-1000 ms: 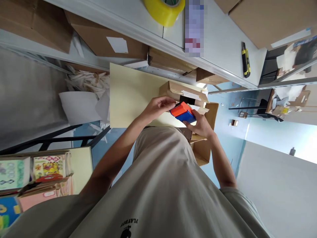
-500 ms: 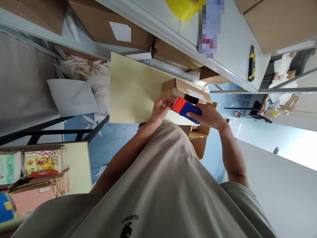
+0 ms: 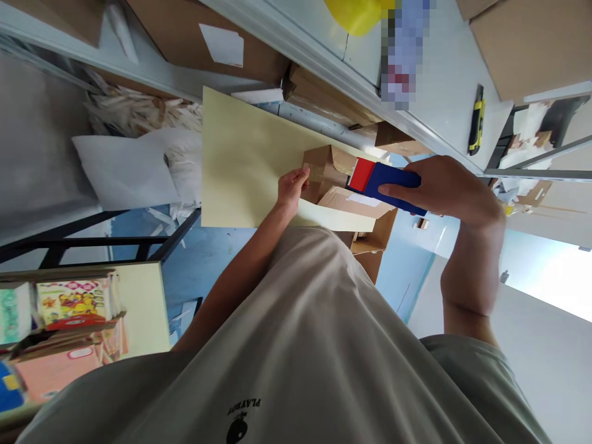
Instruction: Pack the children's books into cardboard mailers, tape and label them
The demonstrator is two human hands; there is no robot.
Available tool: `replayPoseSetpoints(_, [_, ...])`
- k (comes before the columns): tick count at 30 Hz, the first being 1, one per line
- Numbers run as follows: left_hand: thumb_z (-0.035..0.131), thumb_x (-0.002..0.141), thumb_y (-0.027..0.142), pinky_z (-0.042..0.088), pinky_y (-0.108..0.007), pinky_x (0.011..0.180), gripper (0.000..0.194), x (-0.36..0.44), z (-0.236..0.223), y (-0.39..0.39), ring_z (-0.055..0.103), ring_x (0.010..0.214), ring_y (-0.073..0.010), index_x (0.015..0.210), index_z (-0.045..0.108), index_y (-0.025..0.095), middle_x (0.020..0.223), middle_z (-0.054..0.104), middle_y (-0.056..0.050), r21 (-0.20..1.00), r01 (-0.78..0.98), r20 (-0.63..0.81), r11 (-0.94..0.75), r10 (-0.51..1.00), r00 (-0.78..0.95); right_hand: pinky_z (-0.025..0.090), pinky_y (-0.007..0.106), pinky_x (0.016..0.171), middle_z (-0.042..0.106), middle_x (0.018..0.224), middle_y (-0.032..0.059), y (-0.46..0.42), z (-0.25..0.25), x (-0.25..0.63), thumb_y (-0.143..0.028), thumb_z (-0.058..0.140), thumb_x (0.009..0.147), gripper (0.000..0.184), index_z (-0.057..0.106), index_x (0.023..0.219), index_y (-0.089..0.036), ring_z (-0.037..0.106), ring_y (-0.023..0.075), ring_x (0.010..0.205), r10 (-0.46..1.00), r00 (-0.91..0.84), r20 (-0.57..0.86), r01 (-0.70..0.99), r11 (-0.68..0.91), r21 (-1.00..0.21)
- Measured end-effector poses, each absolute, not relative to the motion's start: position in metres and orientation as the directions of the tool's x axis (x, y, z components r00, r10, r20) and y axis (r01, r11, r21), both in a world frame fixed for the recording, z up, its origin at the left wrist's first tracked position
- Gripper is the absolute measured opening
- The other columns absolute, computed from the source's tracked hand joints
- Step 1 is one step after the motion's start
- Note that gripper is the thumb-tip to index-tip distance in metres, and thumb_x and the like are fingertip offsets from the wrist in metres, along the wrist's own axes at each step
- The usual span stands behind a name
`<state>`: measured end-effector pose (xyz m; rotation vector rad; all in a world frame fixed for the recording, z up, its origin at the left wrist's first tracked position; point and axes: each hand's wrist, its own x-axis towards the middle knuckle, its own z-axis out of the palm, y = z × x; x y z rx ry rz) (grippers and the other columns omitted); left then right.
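Currently: tape dispenser (image 3: 388, 183) at carton, right hand (image 3: 441, 185) gripping.

Pale table (image 3: 240, 160) bears the brown carton (image 3: 319, 169); contents hidden, flap (image 3: 346, 200) angled out on the near side. Larger open box (image 3: 382, 237) below the table's right end; inner cardboard visible, contents unclear. Right arm bent, wrist turned inward; left forearm reaching forward, slanting. Dispenser, red and blue, toothed end toward carton. Right hand wrapped around blue body, thumb along it. Left hand (image 3: 291, 188) nearly closed, fingertips together by carton's left end; cannot tell whether they pinch tape.
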<state>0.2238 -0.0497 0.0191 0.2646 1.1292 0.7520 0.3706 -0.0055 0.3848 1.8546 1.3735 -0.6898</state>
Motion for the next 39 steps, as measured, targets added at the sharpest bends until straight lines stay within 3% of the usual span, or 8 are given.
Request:
replayPoseSetpoints(3, [0.1, 0.093, 0.04, 0.047, -0.026, 0.067, 0.036, 0.234, 0.016, -0.054, 0.056, 0.068, -0.0124, 0.076, 0.074, 0.022, 0.073, 0.063, 0.002, 0.553, -0.382, -0.74, 0.74, 0.647, 0.183, 0.041, 0.039, 0.073, 0.072, 0.078, 0.0096, 0.005, 0.384, 0.352, -0.062, 0.073, 0.111, 0.052, 0.065, 0.079, -0.023, 0.068, 0.0257, 0.077, 0.557, 0.335, -0.759, 0.94, -0.149, 0.306])
replayPoseSetpoints(9, [0.095, 0.096, 0.031, 0.043, -0.028, 0.071, 0.033, 0.245, 0.011, -0.054, 0.058, 0.073, -0.0145, 0.073, 0.074, 0.021, 0.071, 0.062, 0.002, 0.585, -0.348, -0.738, 0.732, 0.659, 0.144, 0.042, 0.039, 0.075, 0.07, 0.076, 0.0084, 0.01, 0.378, 0.342, -0.063, 0.07, 0.111, 0.05, 0.066, 0.081, -0.024, 0.069, 0.0277, 0.077, 0.567, 0.351, -0.746, 0.929, -0.11, 0.353])
replayPoseSetpoints(16, [0.097, 0.095, 0.033, 0.044, -0.029, 0.07, 0.034, 0.254, 0.007, -0.058, 0.06, 0.07, -0.0143, 0.073, 0.075, 0.02, 0.071, 0.067, 0.001, 0.52, -0.371, -0.764, 0.77, 0.613, 0.202, 0.046, 0.043, 0.078, 0.069, 0.07, 0.0094, 0.003, 0.365, 0.355, -0.074, 0.063, 0.109, 0.055, 0.077, 0.09, -0.025, 0.073, 0.034, 0.081, 0.607, 0.264, -0.75, 0.955, -0.052, 0.293])
replayPoseSetpoints(26, [0.1, 0.09, 0.04, 0.056, -0.03, 0.08, 0.03, 0.262, 0.004, -0.06, 0.077, 0.092, -0.0219, 0.084, 0.077, 0.023, 0.085, 0.08, -0.003, 0.606, -0.319, -0.73, 0.728, 0.669, 0.141, 0.052, 0.048, 0.086, 0.067, 0.067, 0.0082, -0.008, 0.354, 0.362, -0.084, 0.065, 0.106, 0.059, 0.081, 0.095, -0.027, 0.077, 0.0378, 0.084, 0.672, 0.201, -0.712, 0.978, -0.102, 0.18])
replayPoseSetpoints(30, [0.094, 0.095, 0.025, 0.053, -0.027, 0.082, 0.018, 0.261, -0.002, -0.063, 0.073, 0.089, -0.0155, 0.102, 0.079, 0.02, 0.09, 0.077, -0.001, 0.619, -0.249, -0.755, 0.745, 0.652, 0.071, 0.052, 0.047, 0.085, 0.068, 0.068, 0.0087, -0.013, 0.35, 0.366, -0.089, 0.063, 0.104, 0.064, 0.081, 0.095, -0.028, 0.076, 0.0382, 0.086, 0.702, 0.183, -0.688, 0.982, -0.099, 0.16])
replayPoseSetpoints(32, [0.094, 0.091, 0.018, 0.053, -0.026, 0.083, 0.033, 0.255, -0.006, -0.065, 0.073, 0.089, -0.0136, 0.12, 0.079, 0.021, 0.097, 0.077, 0.0, 0.609, -0.216, -0.78, 0.763, 0.626, 0.014, 0.052, 0.047, 0.084, 0.069, 0.07, 0.0096, -0.014, 0.348, 0.367, -0.089, 0.065, 0.104, 0.064, 0.081, 0.095, -0.028, 0.076, 0.0391, 0.089, 0.718, 0.178, -0.673, 0.983, -0.092, 0.161])
replayPoseSetpoints(34, [0.093, 0.086, 0.015, 0.057, -0.027, 0.088, 0.045, 0.247, -0.005, -0.066, 0.077, 0.094, -0.016, 0.128, 0.079, 0.023, 0.105, 0.08, -0.003, 0.647, -0.201, -0.752, 0.736, 0.659, -0.005, 0.052, 0.047, 0.084, 0.071, 0.073, 0.0111, -0.015, 0.347, 0.368, -0.086, 0.067, 0.104, 0.061, 0.081, 0.096, -0.027, 0.076, 0.0404, 0.093, 0.721, 0.181, -0.669, 0.982, -0.096, 0.163])
replayPoseSetpoints(39, [0.081, 0.09, 0.019, 0.061, -0.038, 0.119, 0.036, 0.237, 0.016, -0.076, 0.08, 0.135, -0.0279, 0.126, 0.083, 0.024, 0.137, 0.085, -0.01, 0.8, -0.275, -0.505, 0.533, 0.846, 0.17, 0.052, 0.047, 0.084, 0.072, 0.079, 0.0133, -0.017, 0.347, 0.365, -0.08, 0.072, 0.103, 0.056, 0.079, 0.097, -0.026, 0.075, 0.0417, 0.098, 0.724, 0.187, -0.664, 0.981, -0.104, 0.163])
